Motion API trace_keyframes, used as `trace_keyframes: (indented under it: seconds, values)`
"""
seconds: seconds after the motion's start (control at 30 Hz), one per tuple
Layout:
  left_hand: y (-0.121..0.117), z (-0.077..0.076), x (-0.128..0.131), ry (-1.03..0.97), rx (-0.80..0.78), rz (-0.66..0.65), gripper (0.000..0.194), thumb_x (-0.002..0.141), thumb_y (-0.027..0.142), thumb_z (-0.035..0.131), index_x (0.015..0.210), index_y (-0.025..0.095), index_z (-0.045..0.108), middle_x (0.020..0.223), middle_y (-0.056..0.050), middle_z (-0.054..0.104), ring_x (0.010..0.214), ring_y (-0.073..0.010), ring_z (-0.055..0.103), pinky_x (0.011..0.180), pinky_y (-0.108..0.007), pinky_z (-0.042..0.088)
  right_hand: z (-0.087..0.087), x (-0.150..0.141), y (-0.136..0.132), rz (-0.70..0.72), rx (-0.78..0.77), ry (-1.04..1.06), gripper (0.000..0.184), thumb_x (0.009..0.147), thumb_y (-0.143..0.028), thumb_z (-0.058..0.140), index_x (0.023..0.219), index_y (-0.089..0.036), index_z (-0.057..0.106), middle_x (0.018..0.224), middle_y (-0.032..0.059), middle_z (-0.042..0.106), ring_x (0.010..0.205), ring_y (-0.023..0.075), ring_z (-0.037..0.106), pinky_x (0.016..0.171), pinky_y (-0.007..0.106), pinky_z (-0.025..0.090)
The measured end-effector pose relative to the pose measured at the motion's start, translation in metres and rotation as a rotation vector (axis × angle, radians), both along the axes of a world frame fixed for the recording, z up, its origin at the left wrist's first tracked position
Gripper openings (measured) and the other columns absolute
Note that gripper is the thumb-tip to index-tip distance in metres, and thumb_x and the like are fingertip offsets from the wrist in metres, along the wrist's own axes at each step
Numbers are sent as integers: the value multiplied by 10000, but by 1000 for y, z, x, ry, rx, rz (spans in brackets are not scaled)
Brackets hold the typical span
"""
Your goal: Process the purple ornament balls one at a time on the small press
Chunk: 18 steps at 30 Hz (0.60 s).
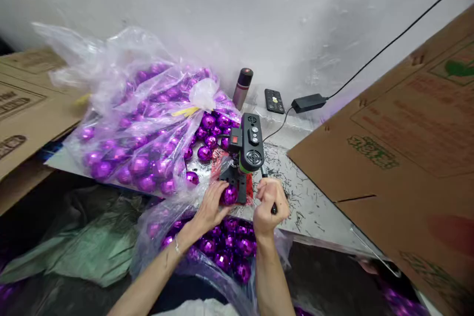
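A small black machine (pixel 253 145) stood upright on the table (pixel 313 217), over a red sheet (pixel 249 191). The left hand (pixel 212 206) was at the machine's foot, on the near side, its fingers and thumb bent around a shiny purple ball (pixel 230 195) and holding it against the machine's base. The right hand (pixel 271 202), just to the right of the machine, was closed in a fist around a black handle (pixel 274 209) that joined the machine's side.

Dark scraps (pixel 298 205) lay scattered to the right of the machine. Loose purple balls (pixel 205 153) sat just left of it, and beyond them, farther left, a clear bag (pixel 138 133) bulged with more. Nearer the person than the machine, below the table's edge, an open bag (pixel 211 272) held a heap of purple balls (pixel 222 259).

Behind the machine stood a bottle (pixel 242 90); behind it and to the right were a phone (pixel 274 101) and a black power adapter (pixel 309 103). A large cardboard box (pixel 392 158) leaned well to the machine's right, and another box (pixel 33 94) was well to its left.
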<state>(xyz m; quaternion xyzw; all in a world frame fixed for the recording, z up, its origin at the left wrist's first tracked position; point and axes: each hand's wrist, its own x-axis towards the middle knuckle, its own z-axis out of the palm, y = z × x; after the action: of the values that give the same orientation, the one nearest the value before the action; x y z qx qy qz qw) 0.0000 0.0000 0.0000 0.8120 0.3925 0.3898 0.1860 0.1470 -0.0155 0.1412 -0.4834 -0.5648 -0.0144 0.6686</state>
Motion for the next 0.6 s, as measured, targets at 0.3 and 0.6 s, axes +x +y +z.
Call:
trace_keyframes:
  seconds: [0.3,0.6]
  values:
    - [80,63,-27,216,-11,479,511,1043,319,514,1514,124,476,1483,-247,563,1392,-376,549,1157,-569,450,-15,-3,-2,-6,35,-13,388,1030,-135,425,654,-223,466,621,-25,487,660,145,571,605,295,386]
    - [118,77,-25,127,-342,441,647,957,416,654,1535,178,485,1224,-197,651,1048,-354,712,945,-520,559,-16,-1,-3,7,32,-47,374,1017,-114,424,662,-223,474,644,-19,519,665,145,577,616,302,411]
